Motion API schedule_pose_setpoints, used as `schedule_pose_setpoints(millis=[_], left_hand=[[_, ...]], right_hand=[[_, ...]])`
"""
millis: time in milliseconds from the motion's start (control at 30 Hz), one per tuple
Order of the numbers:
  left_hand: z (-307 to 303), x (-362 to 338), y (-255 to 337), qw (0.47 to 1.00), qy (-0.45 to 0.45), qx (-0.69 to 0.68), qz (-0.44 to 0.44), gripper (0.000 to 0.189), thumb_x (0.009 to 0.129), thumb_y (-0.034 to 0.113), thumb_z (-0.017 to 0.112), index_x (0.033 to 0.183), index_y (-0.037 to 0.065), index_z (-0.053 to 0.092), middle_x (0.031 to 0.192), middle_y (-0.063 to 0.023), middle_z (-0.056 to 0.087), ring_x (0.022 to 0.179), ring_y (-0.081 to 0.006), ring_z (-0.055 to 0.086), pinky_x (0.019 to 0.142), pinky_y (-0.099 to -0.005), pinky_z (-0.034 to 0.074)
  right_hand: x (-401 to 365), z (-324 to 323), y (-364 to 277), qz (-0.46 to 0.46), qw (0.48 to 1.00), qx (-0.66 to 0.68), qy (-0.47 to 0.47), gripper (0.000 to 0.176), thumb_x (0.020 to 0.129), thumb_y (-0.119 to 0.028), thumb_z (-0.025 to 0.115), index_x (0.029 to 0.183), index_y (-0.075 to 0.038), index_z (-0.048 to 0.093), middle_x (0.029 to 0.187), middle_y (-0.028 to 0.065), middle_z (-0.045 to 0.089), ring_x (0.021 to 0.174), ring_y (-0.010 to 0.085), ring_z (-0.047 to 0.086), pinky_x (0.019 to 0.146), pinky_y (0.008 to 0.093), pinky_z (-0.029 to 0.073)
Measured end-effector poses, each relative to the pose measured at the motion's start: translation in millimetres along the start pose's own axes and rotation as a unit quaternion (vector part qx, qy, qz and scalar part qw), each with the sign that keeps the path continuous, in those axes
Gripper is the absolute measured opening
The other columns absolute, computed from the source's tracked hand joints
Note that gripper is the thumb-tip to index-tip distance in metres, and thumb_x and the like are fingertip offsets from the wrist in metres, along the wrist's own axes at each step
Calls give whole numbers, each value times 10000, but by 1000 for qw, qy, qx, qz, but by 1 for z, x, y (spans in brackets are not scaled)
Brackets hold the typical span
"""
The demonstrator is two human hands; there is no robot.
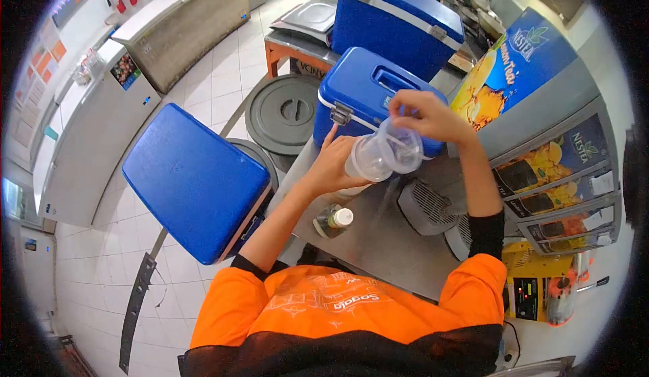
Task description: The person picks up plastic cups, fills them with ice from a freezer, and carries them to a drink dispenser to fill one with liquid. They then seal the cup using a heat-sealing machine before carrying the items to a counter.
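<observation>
My left hand (331,165) is wrapped round a clear plastic cup (370,158), tilted over the steel counter. A second clear plastic cup (405,150) overlaps its mouth, rim outward. My right hand (427,114) comes down from the right with bent fingers closed at this second cup's upper rim. Just behind the cups stands a blue cooler box (355,83) with a grey latch and a lid handle. A small bottle with a white cap (343,217) stands on the counter below my left hand.
Grey drip trays (427,208) sit under the Nestea dispenser (541,106) on the right. Another blue cooler (395,22) stands behind, and a further one (193,181) to the left. A lidded grey bin (284,114) is beside the counter (365,242).
</observation>
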State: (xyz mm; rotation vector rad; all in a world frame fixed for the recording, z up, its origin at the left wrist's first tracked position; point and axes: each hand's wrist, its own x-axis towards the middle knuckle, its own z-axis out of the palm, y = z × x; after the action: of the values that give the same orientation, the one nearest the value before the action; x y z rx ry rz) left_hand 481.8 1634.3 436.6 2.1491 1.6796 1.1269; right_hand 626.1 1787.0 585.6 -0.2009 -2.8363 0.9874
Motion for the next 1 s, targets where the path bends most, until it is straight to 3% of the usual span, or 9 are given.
schedule_pose_setpoints(millis=[233,333,367,467,567,800,867,933,1000], left_hand=[[-29,2,36,986,164,-10,6,1198,448,600,747,1328,18,180,1254,-120,418,1205,-231,367,1045,-484,82],[-59,27,73,990,127,5,58,1188,457,577,759,1323,6,181,1246,-125,429,1165,-240,420,1045,-471,120],[-62,36,84,985,152,-16,75,1116,474,457,802,1320,22,217,1189,-142,480,1064,-276,504,991,-434,280],[-77,41,101,997,53,-50,10,902,544,368,764,1257,17,338,1033,-150,551,970,-289,544,858,-366,416],[-70,37,87,989,105,-14,107,761,538,264,753,1179,19,424,963,-132,567,865,-289,574,730,-345,468],[-80,19,83,989,94,-15,115,704,509,249,764,1106,19,472,978,-140,564,876,-294,571,752,-354,467],[-88,3,65,995,83,52,17,751,477,213,775,1140,50,464,1039,-145,557,938,-290,563,819,-358,448],[-98,-22,35,993,77,63,-58,759,481,223,796,1142,47,467,1047,-134,558,934,-262,569,814,-352,457],[-108,-48,20,980,154,19,-123,769,513,291,813,1143,33,454,1003,-109,575,890,-224,580,771,-319,473]], right_hand=[[-21,-28,-25,52,998,-38,29,164,752,-127,650,813,-32,531,781,-3,505,701,65,477,608,203,421],[-28,-24,-38,53,992,44,102,163,741,-113,657,817,-23,543,760,11,543,685,69,484,592,219,418],[-27,-20,-45,40,992,49,105,152,740,-75,655,810,-20,532,782,5,523,707,59,479,625,202,427],[-29,-18,-50,15,990,70,118,144,741,-60,659,801,-21,534,762,-5,515,690,55,478,617,194,424],[-35,-14,-53,-3,990,64,127,132,743,-71,659,797,-25,547,720,-9,524,653,61,484,573,200,408],[-42,3,-67,-31,986,82,142,113,758,-10,615,836,-34,537,767,6,533,676,76,518,627,195,440],[-54,-7,-56,-118,936,188,273,127,772,4,595,871,-41,528,788,12,537,694,73,525,632,196,456],[-80,-28,-57,-54,905,160,390,125,788,-5,583,889,-48,524,790,6,537,659,70,523,599,193,458],[-83,-34,-61,15,933,154,324,107,794,-23,582,883,-46,528,790,6,542,643,72,527,574,190,454]])
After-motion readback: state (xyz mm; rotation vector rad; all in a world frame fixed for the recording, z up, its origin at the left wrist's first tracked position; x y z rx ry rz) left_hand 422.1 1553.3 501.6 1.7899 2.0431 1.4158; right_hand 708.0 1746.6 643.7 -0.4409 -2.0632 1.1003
